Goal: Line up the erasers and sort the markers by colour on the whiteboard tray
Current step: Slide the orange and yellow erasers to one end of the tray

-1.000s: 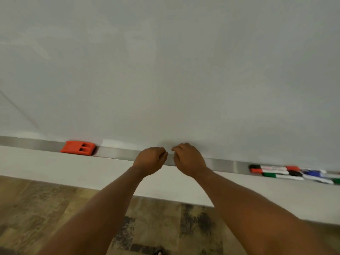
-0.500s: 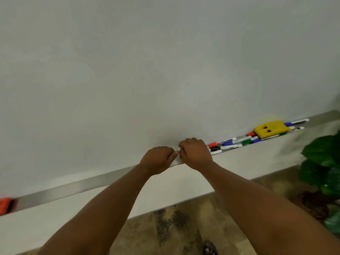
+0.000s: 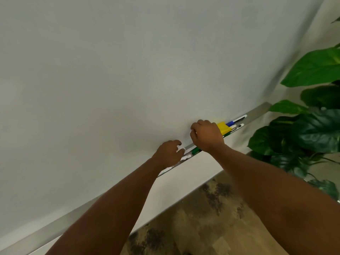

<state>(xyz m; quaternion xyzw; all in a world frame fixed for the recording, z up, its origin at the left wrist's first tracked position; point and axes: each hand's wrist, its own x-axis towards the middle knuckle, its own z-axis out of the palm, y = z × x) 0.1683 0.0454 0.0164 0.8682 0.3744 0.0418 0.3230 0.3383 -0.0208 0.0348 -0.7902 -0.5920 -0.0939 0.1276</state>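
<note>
- Two bare hands reach to the metal whiteboard tray (image 3: 257, 112) at the foot of the whiteboard (image 3: 128, 70).
- The left hand (image 3: 170, 153) has its fingers curled over white marker barrels in the tray; whether they grip one I cannot tell.
- The right hand (image 3: 207, 136) is curled, knuckles up, over the markers, partly hiding the yellow eraser (image 3: 223, 127); its grip is hidden.
- A blue-capped marker (image 3: 236, 120) lies just beyond the eraser.
- A leafy plant (image 3: 312, 116) stands at the right.
</note>
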